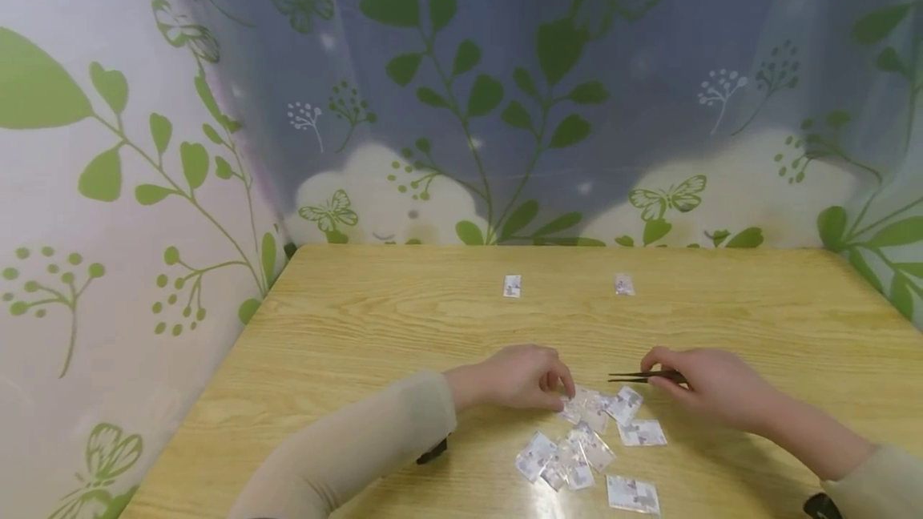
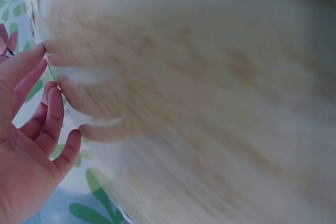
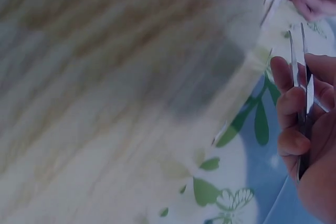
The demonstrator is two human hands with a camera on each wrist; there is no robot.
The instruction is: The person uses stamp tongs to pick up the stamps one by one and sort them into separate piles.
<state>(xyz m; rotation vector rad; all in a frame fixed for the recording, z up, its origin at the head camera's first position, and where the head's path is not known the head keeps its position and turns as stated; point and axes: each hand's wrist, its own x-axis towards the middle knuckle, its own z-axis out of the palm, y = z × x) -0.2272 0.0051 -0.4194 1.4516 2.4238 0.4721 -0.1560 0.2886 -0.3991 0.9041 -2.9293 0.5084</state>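
My left hand [image 1: 515, 379] rests at the upper left edge of a loose pile of small clear packets [image 1: 591, 411] with printed labels, its thumb and index fingertips right at the nearest one. In the left wrist view its fingers [image 2: 50, 121] are loosely bent, with the tips at the tabletop. The right hand [image 1: 721, 387] holds dark, slim tweezers [image 1: 645, 377] between thumb and fingers. Their two tips stand slightly apart and point left, just above the pile. From the right wrist view, nothing shows between the tweezers' tips [image 3: 296, 43].
Two single packets lie apart near the table's far edge, one at centre [image 1: 512, 286] and one further right [image 1: 624, 284]. Another packet [image 1: 633, 495] lies nearest the front. The wood-grain table [image 1: 360, 319] meets a leaf-patterned curtain [image 1: 461, 102] behind and at left.
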